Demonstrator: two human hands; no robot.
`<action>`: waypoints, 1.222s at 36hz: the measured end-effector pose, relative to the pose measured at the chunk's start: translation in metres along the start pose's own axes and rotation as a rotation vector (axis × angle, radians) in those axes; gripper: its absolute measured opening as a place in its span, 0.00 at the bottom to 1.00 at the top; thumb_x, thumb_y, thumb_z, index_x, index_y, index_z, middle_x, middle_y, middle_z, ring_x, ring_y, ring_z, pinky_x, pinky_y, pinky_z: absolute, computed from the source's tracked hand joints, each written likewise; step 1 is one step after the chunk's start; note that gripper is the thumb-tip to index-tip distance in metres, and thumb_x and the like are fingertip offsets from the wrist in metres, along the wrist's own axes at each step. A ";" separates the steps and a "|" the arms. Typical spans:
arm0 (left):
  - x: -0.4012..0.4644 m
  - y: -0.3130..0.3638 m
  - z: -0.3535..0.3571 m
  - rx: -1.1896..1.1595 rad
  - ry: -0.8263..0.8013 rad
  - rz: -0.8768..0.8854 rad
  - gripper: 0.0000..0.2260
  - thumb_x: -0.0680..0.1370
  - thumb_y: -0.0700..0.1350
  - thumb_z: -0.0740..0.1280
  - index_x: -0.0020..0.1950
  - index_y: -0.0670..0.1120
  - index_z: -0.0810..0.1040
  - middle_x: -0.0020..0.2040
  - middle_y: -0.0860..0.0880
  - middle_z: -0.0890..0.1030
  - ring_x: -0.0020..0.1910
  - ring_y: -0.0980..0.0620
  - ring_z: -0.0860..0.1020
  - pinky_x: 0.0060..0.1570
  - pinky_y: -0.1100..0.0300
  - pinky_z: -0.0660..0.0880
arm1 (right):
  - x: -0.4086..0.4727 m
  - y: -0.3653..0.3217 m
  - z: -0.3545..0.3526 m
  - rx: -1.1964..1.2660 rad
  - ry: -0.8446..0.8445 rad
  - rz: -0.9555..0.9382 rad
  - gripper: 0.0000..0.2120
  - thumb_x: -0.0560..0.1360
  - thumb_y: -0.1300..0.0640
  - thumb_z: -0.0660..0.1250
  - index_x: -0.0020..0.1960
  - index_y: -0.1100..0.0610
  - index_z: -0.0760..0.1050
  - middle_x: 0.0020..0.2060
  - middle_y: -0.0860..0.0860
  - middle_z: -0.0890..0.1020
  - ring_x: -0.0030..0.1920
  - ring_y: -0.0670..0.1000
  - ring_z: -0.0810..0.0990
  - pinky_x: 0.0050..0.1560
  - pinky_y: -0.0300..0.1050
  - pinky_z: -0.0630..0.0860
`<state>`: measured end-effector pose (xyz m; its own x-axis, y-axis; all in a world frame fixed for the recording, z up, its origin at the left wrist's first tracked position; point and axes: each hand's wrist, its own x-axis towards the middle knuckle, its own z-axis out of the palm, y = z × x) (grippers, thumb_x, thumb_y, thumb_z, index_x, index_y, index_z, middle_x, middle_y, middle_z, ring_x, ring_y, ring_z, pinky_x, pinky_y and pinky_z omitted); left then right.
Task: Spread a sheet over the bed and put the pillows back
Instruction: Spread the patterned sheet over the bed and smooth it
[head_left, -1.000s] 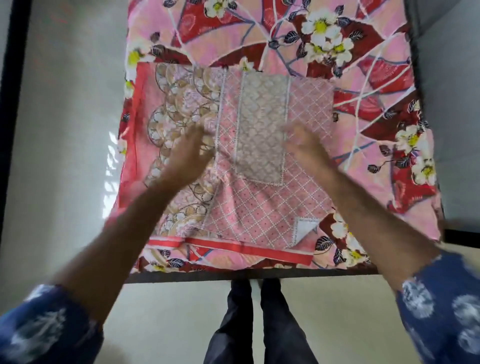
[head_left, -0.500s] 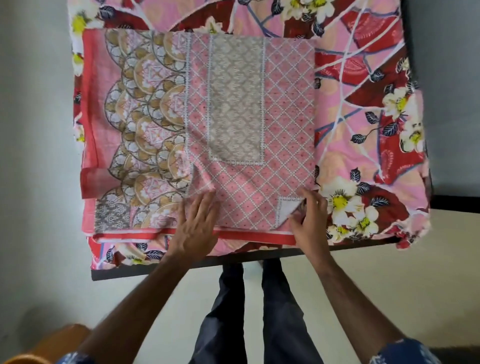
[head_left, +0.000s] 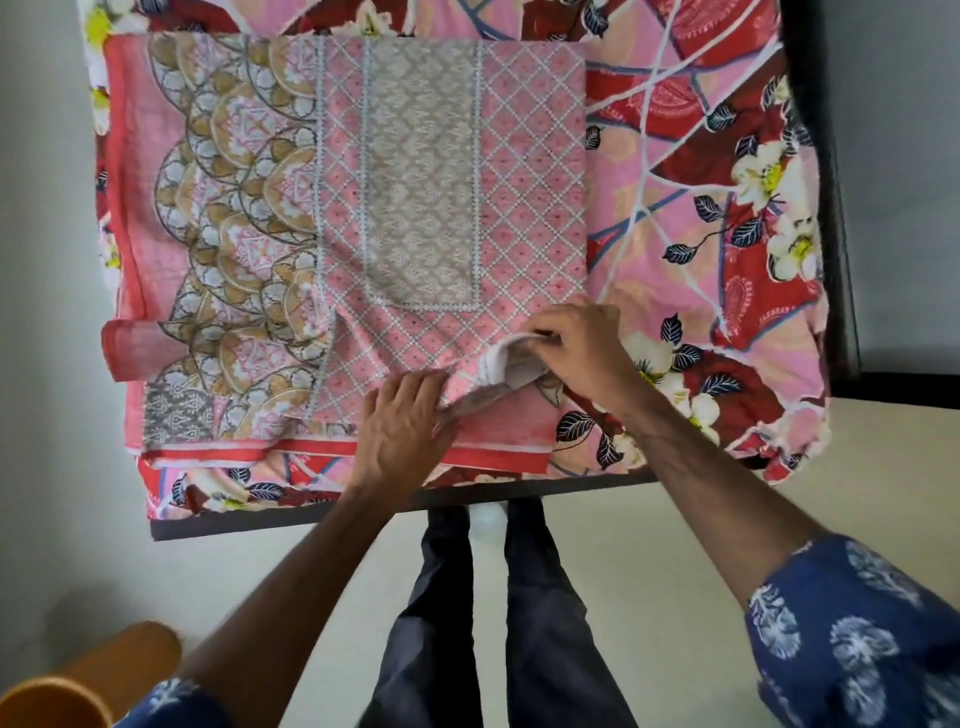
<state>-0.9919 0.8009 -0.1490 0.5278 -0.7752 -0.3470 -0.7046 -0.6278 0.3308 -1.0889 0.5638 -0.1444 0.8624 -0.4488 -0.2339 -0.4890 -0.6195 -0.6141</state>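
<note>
A folded pink sheet (head_left: 363, 208) with lattice, grey panel and scalloped patterns lies on the bed, over a red and pink floral bedcover (head_left: 701, 208). My right hand (head_left: 582, 348) pinches the sheet's near right corner and has lifted it, showing the white underside. My left hand (head_left: 400, 431) is on the sheet's near edge just beside it, fingers curled into the fold of cloth. No pillows are in view.
The bed's dark frame edge (head_left: 311, 514) runs along the near side and up the right (head_left: 836, 234). An orange cylinder (head_left: 78, 680) lies on the pale floor at lower left. My legs (head_left: 488, 623) stand at the bed's foot.
Both hands came down from the sheet's middle to its near edge. The right hand has taken the near right corner and peeled it up; the left hand shifted right toward it.
</note>
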 end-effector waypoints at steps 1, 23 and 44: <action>0.004 0.001 -0.003 -0.019 0.032 -0.026 0.19 0.79 0.53 0.63 0.67 0.48 0.74 0.60 0.47 0.80 0.59 0.42 0.77 0.57 0.44 0.71 | 0.007 -0.001 -0.004 0.079 -0.032 -0.006 0.02 0.74 0.59 0.73 0.47 0.55 0.84 0.39 0.48 0.84 0.43 0.50 0.79 0.46 0.52 0.72; 0.088 0.018 -0.052 -0.377 0.207 -0.262 0.06 0.80 0.46 0.67 0.49 0.46 0.82 0.41 0.45 0.84 0.42 0.41 0.82 0.36 0.58 0.67 | -0.037 -0.039 0.029 -0.455 -0.090 -0.614 0.18 0.76 0.61 0.63 0.65 0.54 0.77 0.63 0.53 0.78 0.63 0.56 0.76 0.61 0.54 0.68; 0.101 0.002 -0.066 -0.162 0.308 0.086 0.09 0.76 0.46 0.66 0.53 0.48 0.84 0.42 0.50 0.86 0.37 0.47 0.83 0.35 0.60 0.73 | -0.018 -0.041 0.023 -0.925 -0.473 -0.404 0.14 0.79 0.44 0.64 0.49 0.50 0.85 0.45 0.51 0.85 0.47 0.53 0.80 0.45 0.50 0.66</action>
<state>-0.9087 0.7171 -0.1253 0.6053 -0.7950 -0.0389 -0.6815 -0.5429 0.4908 -1.0812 0.6120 -0.1328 0.8467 0.0629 -0.5283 0.1000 -0.9941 0.0419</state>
